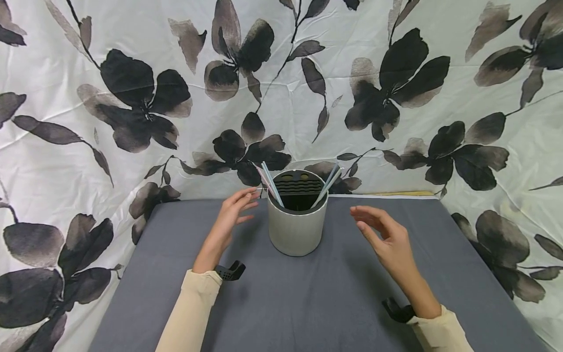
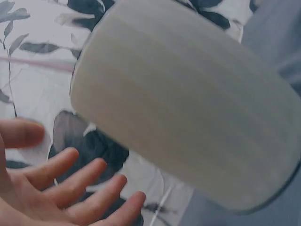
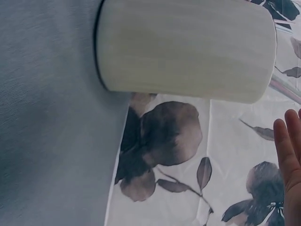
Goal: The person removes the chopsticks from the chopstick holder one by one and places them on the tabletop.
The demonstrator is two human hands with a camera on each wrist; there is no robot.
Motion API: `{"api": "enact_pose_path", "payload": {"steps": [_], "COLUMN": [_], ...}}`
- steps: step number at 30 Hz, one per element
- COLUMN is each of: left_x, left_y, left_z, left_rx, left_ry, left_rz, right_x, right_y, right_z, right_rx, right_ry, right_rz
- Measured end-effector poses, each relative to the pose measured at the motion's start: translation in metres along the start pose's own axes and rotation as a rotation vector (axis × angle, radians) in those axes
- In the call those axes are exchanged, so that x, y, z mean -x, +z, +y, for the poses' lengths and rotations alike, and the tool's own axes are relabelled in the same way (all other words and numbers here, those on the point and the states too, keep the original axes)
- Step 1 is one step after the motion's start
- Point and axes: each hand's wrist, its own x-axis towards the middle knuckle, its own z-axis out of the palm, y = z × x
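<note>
A pale grey cylindrical holder stands upright on the grey table, with several thin straws leaning out of its dark insert. My left hand hovers just left of the holder, fingers straight and spread, holding nothing. My right hand hangs to the right of it, a short gap away, fingers relaxed and empty. The left wrist view shows the holder's wall close beside my spread fingers. In the right wrist view the holder lies apart from my fingertips.
A white cloth with dark flower prints hangs behind and on both sides of the table. A yellowish strip shows at the table's back right edge. Cream sleeves cover both forearms.
</note>
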Motion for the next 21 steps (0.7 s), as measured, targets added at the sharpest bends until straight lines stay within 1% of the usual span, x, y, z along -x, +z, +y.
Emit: {"api": "enact_pose_path", "payload": {"steps": [4,6,12,17,21], "left_x": [-0.005,-0.006,-0.012,-0.019,-0.021], "left_y": [0.009,0.013,0.02,0.025,0.026], "left_z": [0.01,0.015,0.028,0.033,0.034], "left_rx": [0.069,0.081,0.06,0.077,0.119], "left_ry": [-0.07,-0.11,-0.212,-0.269,-0.282], "left_rz": [0.004,0.008,0.01,-0.002,-0.024], "right_x": [-0.014,-0.021,-0.041,-0.056,-0.065], "right_y": [0.004,0.006,0.013,0.02,0.025], "right_z": [0.001,0.002,0.005,0.009,0.011], "right_rx": [-0.046,-0.053,-0.078,-0.154,-0.193], "right_ry": [0.056,0.084,0.109,0.116,0.124], "right_rz": [0.0,0.002,0.021,0.029,0.017]}}
